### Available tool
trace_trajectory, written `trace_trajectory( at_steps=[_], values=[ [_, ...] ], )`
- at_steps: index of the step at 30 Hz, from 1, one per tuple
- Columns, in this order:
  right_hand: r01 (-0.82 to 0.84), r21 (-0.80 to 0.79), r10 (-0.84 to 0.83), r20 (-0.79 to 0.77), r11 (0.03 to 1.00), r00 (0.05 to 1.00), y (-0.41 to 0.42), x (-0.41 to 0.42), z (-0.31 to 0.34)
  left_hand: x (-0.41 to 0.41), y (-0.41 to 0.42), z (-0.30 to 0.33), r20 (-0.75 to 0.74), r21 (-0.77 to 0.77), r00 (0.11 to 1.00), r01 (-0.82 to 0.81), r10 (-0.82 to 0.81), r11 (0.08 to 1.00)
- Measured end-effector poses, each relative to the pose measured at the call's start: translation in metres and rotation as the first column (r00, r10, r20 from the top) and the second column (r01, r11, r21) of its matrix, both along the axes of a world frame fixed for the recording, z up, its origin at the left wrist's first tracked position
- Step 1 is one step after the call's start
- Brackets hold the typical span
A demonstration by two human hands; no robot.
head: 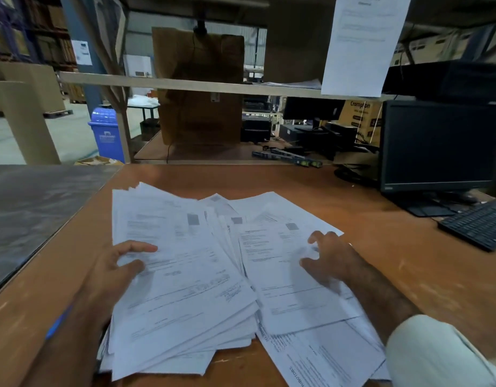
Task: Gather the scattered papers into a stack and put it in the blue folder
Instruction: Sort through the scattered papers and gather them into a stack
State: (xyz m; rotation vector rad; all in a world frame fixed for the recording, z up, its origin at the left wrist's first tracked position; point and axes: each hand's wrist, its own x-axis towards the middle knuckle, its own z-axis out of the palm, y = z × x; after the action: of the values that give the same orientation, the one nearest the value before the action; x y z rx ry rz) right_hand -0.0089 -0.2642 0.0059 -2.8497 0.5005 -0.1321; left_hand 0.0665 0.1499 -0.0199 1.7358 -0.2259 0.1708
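papers fanned across the lower centre of the frame on the desk, overlapping in a loose, crooked spread, some corners past others at the bottom edge. left hand at lower left, resting on the left part of the spread, fingers loosely curved and apart, thumb on the top sheet, nothing pinched. right hand at centre right, blurred, fingers spread and bent over the right sheets; touching or just above them, cannot tell, but not clamped on anything. a thin blue strip at lower left beside the left forearm, possibly the folder's edge, too little showing to be sure. monitor and keyboard at the right edge, well apart from the sheets.

judged as early gathering, no squared stack yet. risks from here: sweeping inward too fast could buckle or crease the top sheets; pressing only on the upper layers could leave the bottom ones behind; sheets near the bottom edge of the frame could slide toward the body and off the desk; a stack lifted unsquared could shed loose pages.
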Motion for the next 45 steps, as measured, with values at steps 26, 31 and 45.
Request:
trace_trajectory(
  at_steps=[26,31,45],
  values=[
    [-0.366,0.596,0.193,0.334,0.714,0.922,0.006,-0.034,0.118,0.006,0.000,-0.003,0.015,-0.010,1.000,0.005,-0.005,1.000],
    [-0.511,0.848,-0.088,0.525,0.140,0.847,0.021,-0.032,0.131,0.003,0.003,0.001,-0.030,-0.035,1.000,0.003,-0.004,0.999],
    [-0.572,0.441,0.475,0.318,0.692,0.820,0.149,0.053,0.021,-0.009,-0.002,0.012,0.016,-0.067,0.995,0.098,-0.098,0.993]
  ],
)
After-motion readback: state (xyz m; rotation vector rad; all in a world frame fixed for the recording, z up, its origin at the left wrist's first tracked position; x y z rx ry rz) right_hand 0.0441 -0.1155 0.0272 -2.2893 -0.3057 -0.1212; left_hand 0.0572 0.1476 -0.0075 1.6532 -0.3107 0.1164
